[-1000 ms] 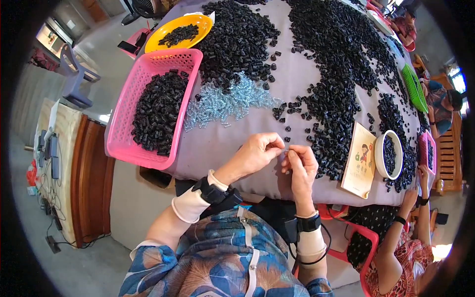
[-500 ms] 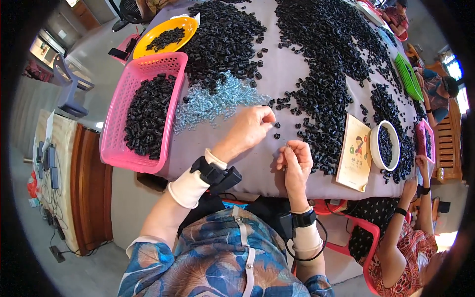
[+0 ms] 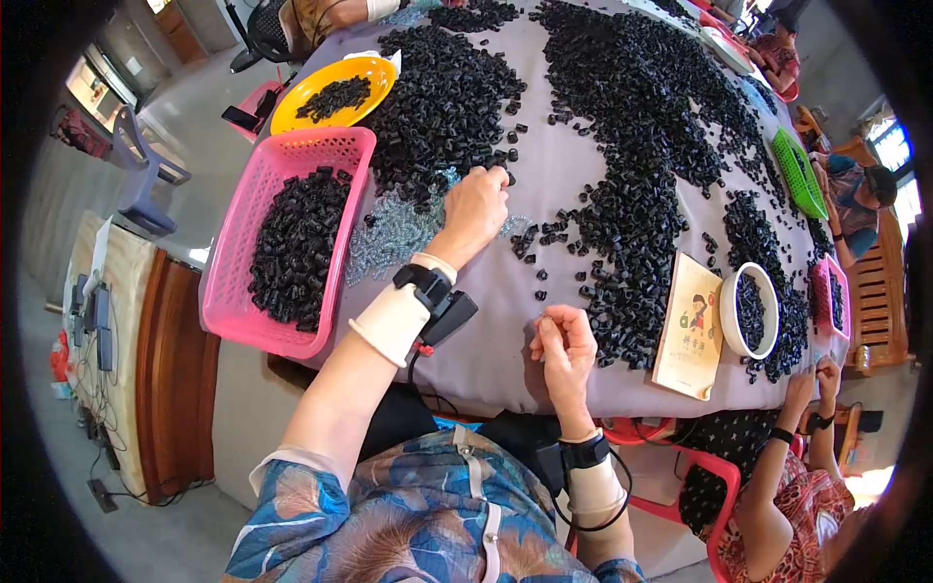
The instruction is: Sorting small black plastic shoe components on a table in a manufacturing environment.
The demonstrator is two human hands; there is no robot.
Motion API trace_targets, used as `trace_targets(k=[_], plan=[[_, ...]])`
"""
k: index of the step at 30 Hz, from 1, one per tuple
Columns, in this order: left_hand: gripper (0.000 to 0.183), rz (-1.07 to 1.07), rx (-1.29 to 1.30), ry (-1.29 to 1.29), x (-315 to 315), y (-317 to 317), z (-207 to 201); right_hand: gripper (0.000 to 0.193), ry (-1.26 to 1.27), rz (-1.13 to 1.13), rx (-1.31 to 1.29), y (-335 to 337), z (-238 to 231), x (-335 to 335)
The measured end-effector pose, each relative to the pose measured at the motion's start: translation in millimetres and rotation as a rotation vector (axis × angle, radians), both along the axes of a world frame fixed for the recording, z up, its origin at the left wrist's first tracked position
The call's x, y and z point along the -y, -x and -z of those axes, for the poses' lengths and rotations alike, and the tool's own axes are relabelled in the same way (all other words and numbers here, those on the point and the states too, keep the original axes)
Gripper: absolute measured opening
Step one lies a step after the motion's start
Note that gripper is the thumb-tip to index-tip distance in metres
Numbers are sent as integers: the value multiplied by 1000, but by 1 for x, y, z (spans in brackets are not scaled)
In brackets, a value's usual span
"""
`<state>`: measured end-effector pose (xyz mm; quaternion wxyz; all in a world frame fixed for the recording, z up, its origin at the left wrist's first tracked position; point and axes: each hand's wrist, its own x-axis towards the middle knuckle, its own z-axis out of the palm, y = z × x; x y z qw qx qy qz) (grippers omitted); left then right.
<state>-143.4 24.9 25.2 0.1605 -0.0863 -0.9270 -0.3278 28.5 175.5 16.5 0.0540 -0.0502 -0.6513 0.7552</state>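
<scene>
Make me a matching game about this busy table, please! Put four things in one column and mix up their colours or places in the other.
A. Plate
B. Book
C. Bowl
D. Left hand

1. White, just right of the book
2. Next to the pale-blue coils
3. Yellow, with black pieces on it
4. Rectangular, with a cover picture

Pairs: A-3, B-4, C-1, D-2.

Left hand point(image 3: 476, 208) moved forward, away from right hand point(image 3: 566, 352), now over blue coils point(image 3: 394, 238) near black pieces point(image 3: 437, 107).
</scene>
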Motion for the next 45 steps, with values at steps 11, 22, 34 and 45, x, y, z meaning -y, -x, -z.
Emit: trace_targets(k=[11,22,34,45], plan=[[16,25,142,235,-10,1,-3,9,-113,16,-5,0,-1,3],[13,-96,44,112,-6,-4,-5,9,-180,-7,-8,0,-1,3],[15,372,756,-1060,5,-133,3,11,-60,10,15,1,-2,1],[17,321,725,-993,2,-144,7,6,-222,-29,-52,1,2,3]])
